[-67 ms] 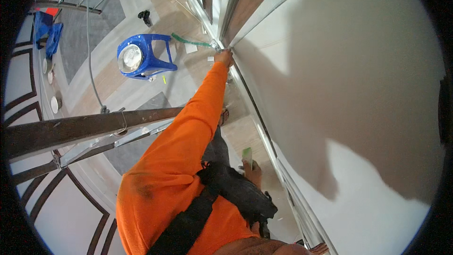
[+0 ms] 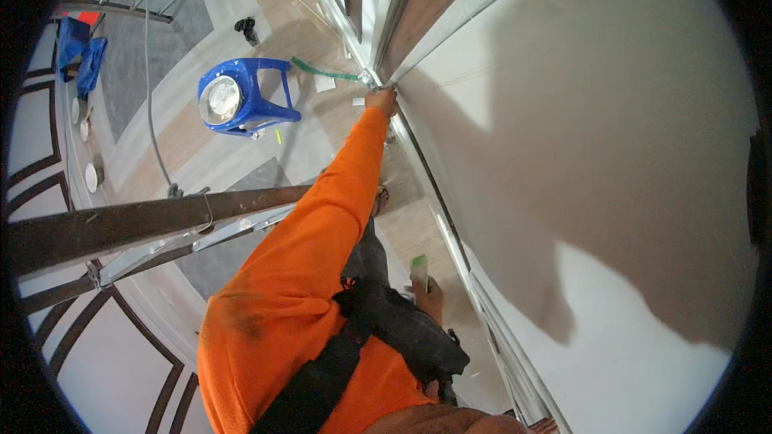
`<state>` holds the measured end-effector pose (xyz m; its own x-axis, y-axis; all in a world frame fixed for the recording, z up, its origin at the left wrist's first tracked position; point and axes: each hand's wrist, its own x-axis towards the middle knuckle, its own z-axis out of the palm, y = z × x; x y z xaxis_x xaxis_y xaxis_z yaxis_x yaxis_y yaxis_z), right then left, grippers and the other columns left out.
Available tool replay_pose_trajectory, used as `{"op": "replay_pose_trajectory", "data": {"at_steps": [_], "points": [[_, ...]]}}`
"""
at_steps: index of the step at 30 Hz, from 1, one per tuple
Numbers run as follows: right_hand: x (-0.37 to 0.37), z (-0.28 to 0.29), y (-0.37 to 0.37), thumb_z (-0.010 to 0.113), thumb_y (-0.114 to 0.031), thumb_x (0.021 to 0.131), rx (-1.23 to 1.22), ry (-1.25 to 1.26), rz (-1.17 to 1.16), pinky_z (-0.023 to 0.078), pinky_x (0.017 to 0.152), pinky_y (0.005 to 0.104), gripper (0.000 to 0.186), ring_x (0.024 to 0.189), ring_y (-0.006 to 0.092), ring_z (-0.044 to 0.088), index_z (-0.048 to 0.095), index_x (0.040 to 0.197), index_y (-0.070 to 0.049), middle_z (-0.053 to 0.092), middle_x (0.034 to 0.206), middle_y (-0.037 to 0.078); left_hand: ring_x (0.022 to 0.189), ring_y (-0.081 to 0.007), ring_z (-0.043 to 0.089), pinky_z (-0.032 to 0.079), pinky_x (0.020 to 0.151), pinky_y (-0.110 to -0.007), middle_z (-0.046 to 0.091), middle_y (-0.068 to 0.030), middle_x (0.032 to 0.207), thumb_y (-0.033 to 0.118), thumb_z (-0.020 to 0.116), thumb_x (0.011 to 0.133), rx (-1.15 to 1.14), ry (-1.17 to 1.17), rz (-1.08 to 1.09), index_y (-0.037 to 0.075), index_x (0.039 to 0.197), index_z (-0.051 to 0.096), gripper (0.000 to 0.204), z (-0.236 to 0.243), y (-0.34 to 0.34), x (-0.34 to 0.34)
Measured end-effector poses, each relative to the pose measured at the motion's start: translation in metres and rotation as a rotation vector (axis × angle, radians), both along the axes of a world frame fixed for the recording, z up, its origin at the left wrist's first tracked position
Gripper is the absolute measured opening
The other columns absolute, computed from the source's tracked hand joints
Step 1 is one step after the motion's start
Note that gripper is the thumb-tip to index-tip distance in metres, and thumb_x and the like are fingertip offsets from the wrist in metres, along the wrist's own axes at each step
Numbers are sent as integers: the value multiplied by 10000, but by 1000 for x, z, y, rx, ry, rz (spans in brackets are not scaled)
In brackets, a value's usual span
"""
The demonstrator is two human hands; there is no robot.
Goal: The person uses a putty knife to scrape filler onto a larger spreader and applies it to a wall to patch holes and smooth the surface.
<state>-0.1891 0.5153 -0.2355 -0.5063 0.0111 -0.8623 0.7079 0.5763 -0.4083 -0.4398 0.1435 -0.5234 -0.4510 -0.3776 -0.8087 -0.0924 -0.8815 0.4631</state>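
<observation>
My left arm, in an orange sleeve, reaches far forward. At its end my left hand is closed at the white corner trim beside the wall. A crumpled, shiny, see-through bit lies against its fingers, and a green strip trails leftward from there. What the fingers grip is too small to make out. Lower down, my right hand is closed around a flat green piece that sticks up from its fingers. A black strap and pouch partly cover that wrist and forearm.
White wall panel fills the right side. A blue plastic stool bears a round white-smeared tub. Metal scaffold bar crosses at left, with a rope tied on. Small bowls and blue bags sit far left.
My right hand and the green piece have shifted very slightly to the left and down. The left hand stays at the trim.
</observation>
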Motion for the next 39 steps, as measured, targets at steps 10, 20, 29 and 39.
{"op": "replay_pose_trajectory", "data": {"at_steps": [10, 20, 29, 39], "points": [[1, 11, -13, 644, -357, 982, 31, -23, 37, 493, 596, 299, 425, 688, 161, 635, 626, 1173, 23, 713, 863, 108, 855, -239, 670, 533, 721, -382, 697, -98, 1002, 50, 621, 832, -181, -215, 142, 52, 1161, 614, 329, -26, 9, -28], [23, -5, -10, 664, -309, 972, -60, 1, -78, 538, 567, 322, 420, 779, 192, 698, 605, 1234, 13, 704, 951, 120, 778, -250, 636, 529, 718, -344, 661, -98, 892, 82, 666, 848, -834, -315, 206, -10, 1051, 608, 230, 67, -6, -7], [-21, 31, -78, 682, -354, 942, -190, 160, -69, 562, 624, 348, 517, 873, 219, 717, 579, 1269, 34, 698, 1064, 147, 815, -70, 591, 509, 753, -242, 667, -11, 942, 177, 817, 867, -1059, 418, 34, 4, 1196, 649, 408, 495, -19, 24], [-22, -7, -112, 674, -437, 913, -142, 406, 113, 542, 689, 388, 618, 819, 227, 713, 600, 1295, 44, 720, 1043, 168, 694, -55, 539, 462, 647, -232, 658, 43, 785, 282, 837, 856, -903, 675, -201, 27, 999, 733, 310, 567, -36, -12]]}}
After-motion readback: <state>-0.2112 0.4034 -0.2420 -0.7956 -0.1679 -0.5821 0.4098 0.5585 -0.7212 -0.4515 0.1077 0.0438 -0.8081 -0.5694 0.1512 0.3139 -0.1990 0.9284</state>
